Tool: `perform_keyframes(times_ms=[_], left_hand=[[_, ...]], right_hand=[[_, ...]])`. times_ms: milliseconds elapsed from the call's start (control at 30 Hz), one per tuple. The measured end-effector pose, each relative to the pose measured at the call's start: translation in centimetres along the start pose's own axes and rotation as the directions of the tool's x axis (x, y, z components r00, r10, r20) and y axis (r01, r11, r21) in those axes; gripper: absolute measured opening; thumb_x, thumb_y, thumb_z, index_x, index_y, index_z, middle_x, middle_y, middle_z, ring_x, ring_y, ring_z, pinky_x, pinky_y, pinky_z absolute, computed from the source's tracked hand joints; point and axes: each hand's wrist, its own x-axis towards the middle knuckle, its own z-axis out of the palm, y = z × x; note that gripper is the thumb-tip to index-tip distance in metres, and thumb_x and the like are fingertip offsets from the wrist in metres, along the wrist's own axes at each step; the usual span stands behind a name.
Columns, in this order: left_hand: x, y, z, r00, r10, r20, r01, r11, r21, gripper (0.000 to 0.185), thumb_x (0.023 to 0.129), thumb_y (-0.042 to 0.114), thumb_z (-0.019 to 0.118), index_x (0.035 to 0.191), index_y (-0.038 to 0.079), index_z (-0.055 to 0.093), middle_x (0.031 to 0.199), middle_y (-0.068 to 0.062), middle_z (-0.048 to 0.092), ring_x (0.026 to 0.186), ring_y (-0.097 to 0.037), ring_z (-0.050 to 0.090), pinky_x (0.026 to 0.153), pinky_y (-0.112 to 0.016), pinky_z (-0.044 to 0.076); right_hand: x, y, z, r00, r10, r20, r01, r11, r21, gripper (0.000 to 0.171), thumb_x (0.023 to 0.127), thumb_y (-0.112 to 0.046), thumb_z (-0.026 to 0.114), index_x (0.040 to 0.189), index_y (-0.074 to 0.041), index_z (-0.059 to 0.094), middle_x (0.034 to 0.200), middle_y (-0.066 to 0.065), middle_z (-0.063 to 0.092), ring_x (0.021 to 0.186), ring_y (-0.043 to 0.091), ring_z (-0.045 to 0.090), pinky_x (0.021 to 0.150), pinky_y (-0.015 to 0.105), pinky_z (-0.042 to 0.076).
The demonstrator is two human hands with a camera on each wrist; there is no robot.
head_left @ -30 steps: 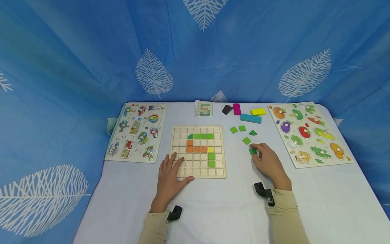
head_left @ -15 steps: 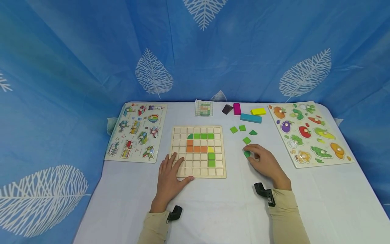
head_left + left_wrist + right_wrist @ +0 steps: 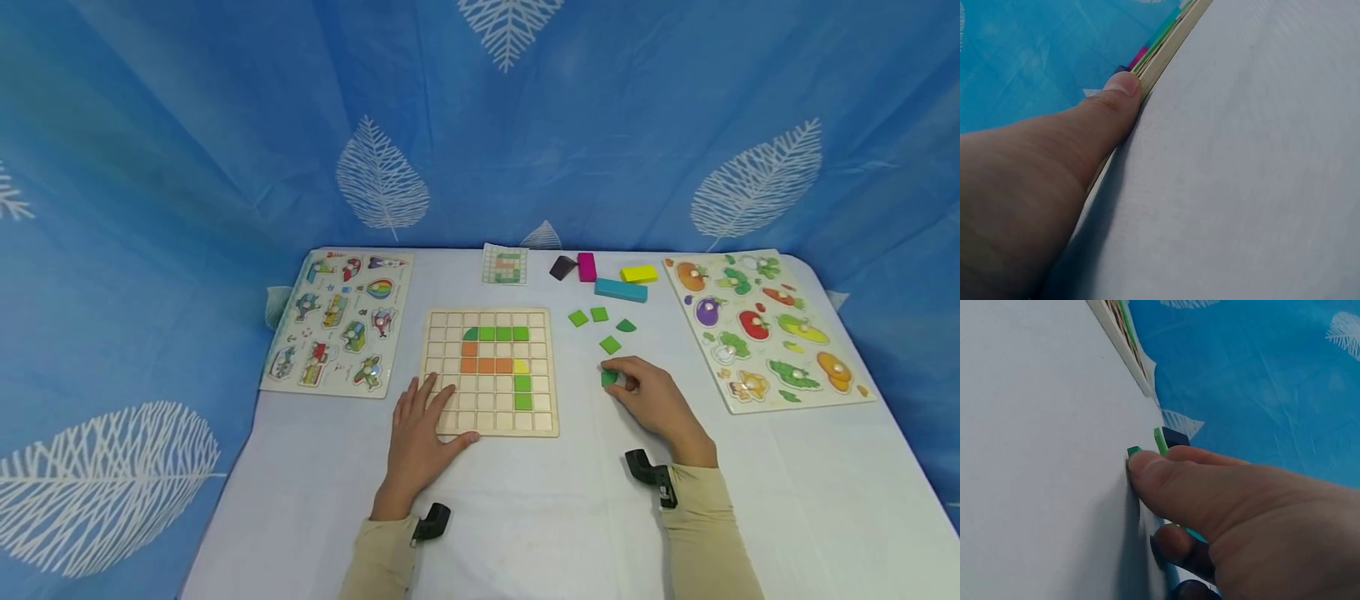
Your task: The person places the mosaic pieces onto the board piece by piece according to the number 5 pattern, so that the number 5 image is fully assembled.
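Note:
My left hand (image 3: 422, 433) lies with fingers spread over the lower left corner of a wooden grid board (image 3: 480, 422); in the left wrist view its thumb (image 3: 1107, 103) touches the board's edge. Set in the grid are a teal rounded tile (image 3: 471, 334), several green squares, several orange squares (image 3: 486, 366) and a yellow piece (image 3: 521, 367). To the right of the board, my right hand (image 3: 660, 404) pinches a dark green tile (image 3: 609, 378) between thumb and fingers, at or just above the cloth. Its full outline is partly covered by the fingers.
Loose green squares (image 3: 611, 344) and a dark green rounded piece (image 3: 626, 325) lie beyond my right hand. Farther back are a pattern card (image 3: 505, 265) and blue (image 3: 621, 290), yellow, magenta and black blocks. Picture puzzle boards flank the table, vehicles (image 3: 341, 325) left, vegetables (image 3: 768, 329) right.
My right hand has shifted slightly left, carrying the dark green tile away from where it was, and the tile has turned a little between the fingers. My left hand stays on the board.

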Motion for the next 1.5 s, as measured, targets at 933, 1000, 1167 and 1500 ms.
perform_keyframes(times_ms=[933, 1000, 1167, 1500], left_hand=[[-0.1, 0.1, -0.1, 1.0, 0.001, 0.005, -0.001, 1.0, -0.003, 0.088, 0.08, 0.062, 0.078, 0.15, 0.017, 0.051, 0.168, -0.01, 0.029, 0.158, -0.038, 0.014, 0.126, -0.06, 0.016], [-0.1, 0.1, -0.1, 1.0, 0.006, 0.002, -0.006, 1.0, -0.006, 0.087, 0.08, 0.062, 0.078, 0.15, 0.017, 0.051, 0.168, -0.01, 0.029, 0.158, -0.038, 0.015, 0.125, -0.06, 0.017], [-0.1, 0.1, -0.1, 1.0, 0.012, -0.004, -0.012, 1.0, -0.008, 0.087, 0.08, 0.061, 0.079, 0.149, 0.017, 0.052, 0.167, -0.01, 0.03, 0.158, -0.039, 0.015, 0.125, -0.061, 0.017], [0.0, 0.0, 0.1, 1.0, 0.009, -0.008, -0.009, 1.0, 0.002, 0.087, 0.079, 0.061, 0.079, 0.15, 0.017, 0.051, 0.167, -0.01, 0.03, 0.158, -0.038, 0.014, 0.125, -0.06, 0.016]], right_hand=[[-1.7, -10.0, 5.3, 0.879, -0.44, 0.184, 0.442, 0.896, 0.03, 0.03, 0.097, -0.022, 0.071, 0.126, -0.015, 0.067, 0.12, -0.003, 0.07, 0.105, 0.011, 0.067, 0.092, 0.035, 0.058], [-1.8, -10.2, 5.5, 0.874, -0.44, 0.208, 0.449, 0.893, 0.0, 0.029, 0.096, -0.023, 0.071, 0.125, -0.016, 0.067, 0.118, -0.004, 0.071, 0.102, 0.01, 0.066, 0.091, 0.034, 0.057], [-1.8, -10.1, 5.7, 0.865, -0.456, 0.21, 0.472, 0.881, -0.033, 0.028, 0.094, -0.024, 0.074, 0.121, -0.017, 0.071, 0.117, -0.007, 0.073, 0.105, 0.01, 0.067, 0.093, 0.034, 0.057], [-1.6, -9.6, 5.8, 0.872, -0.46, 0.167, 0.475, 0.878, -0.065, 0.026, 0.093, -0.022, 0.076, 0.118, -0.019, 0.074, 0.118, -0.008, 0.075, 0.112, 0.013, 0.069, 0.097, 0.034, 0.057]])
